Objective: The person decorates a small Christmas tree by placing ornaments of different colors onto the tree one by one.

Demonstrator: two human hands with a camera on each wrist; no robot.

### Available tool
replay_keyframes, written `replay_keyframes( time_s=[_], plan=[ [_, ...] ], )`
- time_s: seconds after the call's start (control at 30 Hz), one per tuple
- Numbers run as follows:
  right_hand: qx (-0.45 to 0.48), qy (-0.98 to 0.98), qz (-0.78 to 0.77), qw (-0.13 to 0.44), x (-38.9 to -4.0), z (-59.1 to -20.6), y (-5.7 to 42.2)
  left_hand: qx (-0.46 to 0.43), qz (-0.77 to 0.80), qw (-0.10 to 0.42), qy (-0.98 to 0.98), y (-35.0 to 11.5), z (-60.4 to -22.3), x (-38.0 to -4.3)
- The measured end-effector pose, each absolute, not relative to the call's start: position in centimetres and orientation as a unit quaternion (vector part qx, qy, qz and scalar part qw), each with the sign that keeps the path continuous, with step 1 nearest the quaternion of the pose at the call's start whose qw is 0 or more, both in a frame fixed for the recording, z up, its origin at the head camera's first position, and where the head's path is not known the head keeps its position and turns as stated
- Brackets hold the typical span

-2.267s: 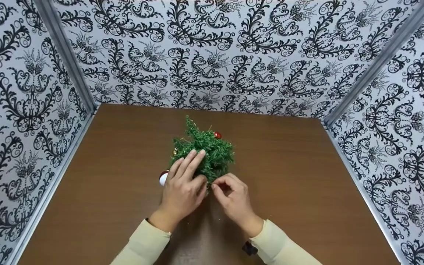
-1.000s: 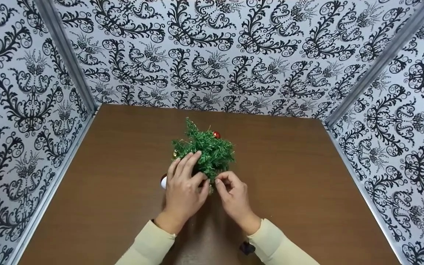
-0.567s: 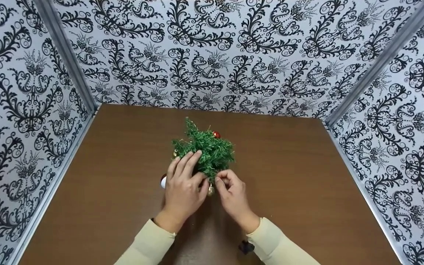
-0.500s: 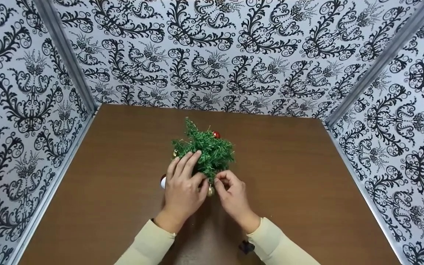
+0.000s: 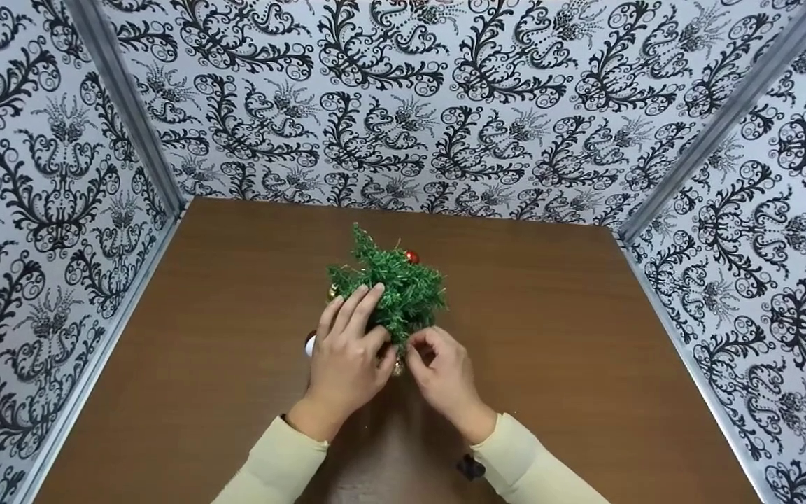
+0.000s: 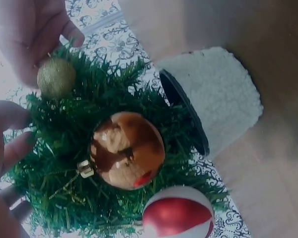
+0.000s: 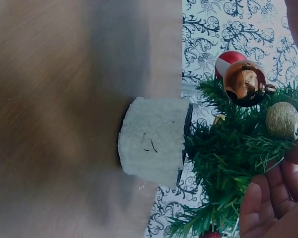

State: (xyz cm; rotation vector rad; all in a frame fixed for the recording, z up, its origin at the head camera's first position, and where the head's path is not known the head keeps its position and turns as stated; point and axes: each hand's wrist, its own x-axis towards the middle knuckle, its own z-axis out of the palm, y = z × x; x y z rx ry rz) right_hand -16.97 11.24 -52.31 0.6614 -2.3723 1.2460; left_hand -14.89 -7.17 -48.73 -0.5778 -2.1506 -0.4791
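Observation:
A small green artificial Christmas tree stands tilted between my hands. My left hand rests its longer fingers on the branches, index and thumb bent together at a front branch. My right hand pinches beside it, at the top of a glittery gold bauble; its loop is hidden by the fingertips. In the left wrist view, a shiny copper bauble and a red-and-white bauble hang on the tree. The tree's white, rough-textured pot has a dark rim.
A red bauble hangs on the tree's far side, and a small gold ornament on its left. The brown wooden table is enclosed by patterned black-and-white walls with grey metal corner posts.
The glittery gold bauble came into clearer view below the fingertips, then shifted slightly left. My right fingertips moved slightly while the left hand stayed on the branches. The tree hardly moved.

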Motion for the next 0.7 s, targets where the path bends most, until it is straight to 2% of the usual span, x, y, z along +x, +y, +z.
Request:
replay_keyframes(
  time_s=[0.2, 0.43, 0.7],
  plan=[
    [0.233, -0.858, 0.415, 0.193, -17.1, -52.15, 11.47, -0.251, -0.175, 0.404, -0.862, -7.7, -48.51, -15.12],
    [0.254, -0.845, 0.432, 0.185, -17.24, -51.95, 11.78, -0.249, -0.172, 0.409, -0.861, -7.73, -48.54, -15.33],
    [0.233, -0.846, 0.448, 0.172, -16.93, -51.47, 12.14, -0.247, -0.172, 0.415, -0.858, -7.58, -48.61, -15.43]
  ],
)
